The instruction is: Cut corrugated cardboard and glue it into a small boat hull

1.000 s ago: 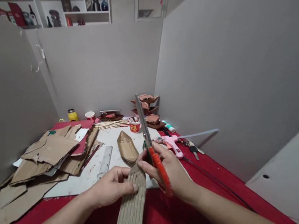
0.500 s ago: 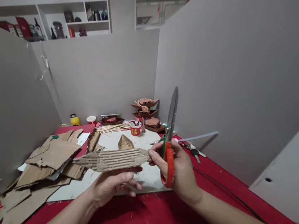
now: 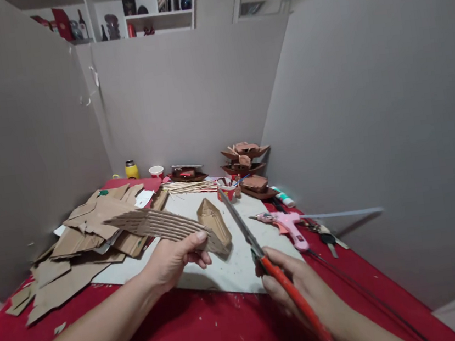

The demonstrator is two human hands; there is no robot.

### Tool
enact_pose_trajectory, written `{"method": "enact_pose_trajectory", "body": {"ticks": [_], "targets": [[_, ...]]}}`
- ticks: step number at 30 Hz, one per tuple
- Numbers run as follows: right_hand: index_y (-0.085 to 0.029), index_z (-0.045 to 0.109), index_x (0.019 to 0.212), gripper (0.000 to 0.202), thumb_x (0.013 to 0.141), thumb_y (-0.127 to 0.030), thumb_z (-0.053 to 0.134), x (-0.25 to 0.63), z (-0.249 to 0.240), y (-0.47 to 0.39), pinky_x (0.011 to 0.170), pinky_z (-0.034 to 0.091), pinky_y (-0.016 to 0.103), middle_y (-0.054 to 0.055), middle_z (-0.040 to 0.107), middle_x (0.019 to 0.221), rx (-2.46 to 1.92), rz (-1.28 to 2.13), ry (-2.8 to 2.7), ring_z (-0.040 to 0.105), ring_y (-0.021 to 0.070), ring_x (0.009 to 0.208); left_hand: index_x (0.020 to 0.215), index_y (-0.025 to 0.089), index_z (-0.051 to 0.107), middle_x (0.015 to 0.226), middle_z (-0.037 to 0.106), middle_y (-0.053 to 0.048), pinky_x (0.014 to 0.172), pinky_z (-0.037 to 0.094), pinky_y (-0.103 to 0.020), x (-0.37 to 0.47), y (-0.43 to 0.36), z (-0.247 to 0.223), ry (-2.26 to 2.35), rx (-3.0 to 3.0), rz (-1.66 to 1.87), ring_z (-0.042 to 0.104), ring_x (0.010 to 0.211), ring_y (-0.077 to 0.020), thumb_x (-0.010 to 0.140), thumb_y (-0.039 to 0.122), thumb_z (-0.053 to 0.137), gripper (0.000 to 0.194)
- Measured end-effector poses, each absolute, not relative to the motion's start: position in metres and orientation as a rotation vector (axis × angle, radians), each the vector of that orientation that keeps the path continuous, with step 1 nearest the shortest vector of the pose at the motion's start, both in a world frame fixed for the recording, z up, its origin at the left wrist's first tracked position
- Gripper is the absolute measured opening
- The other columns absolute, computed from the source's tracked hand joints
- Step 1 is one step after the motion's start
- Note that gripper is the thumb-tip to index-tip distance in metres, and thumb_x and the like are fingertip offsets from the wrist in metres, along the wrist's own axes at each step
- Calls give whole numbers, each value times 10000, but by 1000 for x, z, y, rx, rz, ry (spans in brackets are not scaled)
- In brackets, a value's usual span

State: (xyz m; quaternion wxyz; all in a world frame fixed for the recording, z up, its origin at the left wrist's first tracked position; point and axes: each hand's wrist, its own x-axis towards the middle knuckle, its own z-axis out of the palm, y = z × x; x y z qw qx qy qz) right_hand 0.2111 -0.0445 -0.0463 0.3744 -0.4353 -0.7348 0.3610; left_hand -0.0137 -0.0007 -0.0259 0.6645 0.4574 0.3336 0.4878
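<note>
My left hand [image 3: 180, 260] grips a long corrugated cardboard strip [image 3: 163, 223] near its right end, thumb on top and fingers beneath. The strip has ridged lines and a pointed left end. In my right hand [image 3: 292, 276] is a pair of scissors [image 3: 243, 226] with orange handles; its blades look closed and point up and to the left. Behind the strip's right end, a small cardboard boat hull [image 3: 214, 222] lies on the white board [image 3: 240, 277]; the strip hides part of it.
Cardboard scraps [image 3: 81, 232] are heaped at left. A pink glue gun [image 3: 286, 224] with a long glue stick lies at right, its cord trailing forward. Behind stand brown model boats [image 3: 245, 165], thin wooden sticks [image 3: 190, 187], a red cup [image 3: 226, 190] and a yellow bottle [image 3: 131, 170]. Grey partitions [image 3: 193, 97] enclose the table.
The strip has passed from my right fingers into my left hand's grip and now tilts. My right hand has moved right and down, with the scissors swung leftward. The view has shifted right.
</note>
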Motion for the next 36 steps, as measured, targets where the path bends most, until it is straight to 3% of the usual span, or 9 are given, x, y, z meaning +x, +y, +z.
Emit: {"method": "enact_pose_trajectory", "body": {"ticks": [4,11,22,28,36], "targets": [[-218,449,805,354,891,-561,435,227,-50,-43,533,367,260,-21,458,669,-1133,808,-2048,399,147,596,663,108,645,540,621,-11,489,461,-221,-15,-1,-22,799,1029,1130,582,491,-118,650,348,794,283],[-235,487,852,228,868,-460,515,227,-36,-38,532,363,260,3,602,711,-1276,661,-2261,489,167,593,638,118,640,503,612,-6,481,452,-206,-14,-1,-20,802,1055,1142,569,475,-107,725,339,736,257],[-247,414,851,242,799,-400,594,213,-28,-19,553,299,262,-15,585,734,-1419,595,-2432,448,177,610,613,138,664,531,637,-18,563,471,-240,-21,2,-22,864,1206,1221,580,537,-133,839,340,628,305],[-246,404,818,260,736,-339,632,217,-34,-15,535,263,261,-10,593,737,-1464,469,-2427,461,175,587,709,165,681,572,649,-5,620,460,-269,-24,2,-23,1004,1316,1243,587,573,-157,857,402,595,292],[-246,373,761,343,714,-395,678,220,-40,-13,506,237,255,-25,584,665,-1457,433,-2381,487,171,550,527,173,657,604,664,-44,722,455,-294,-26,5,-26,1195,1423,1212,599,680,-200,815,452,615,403]]}}
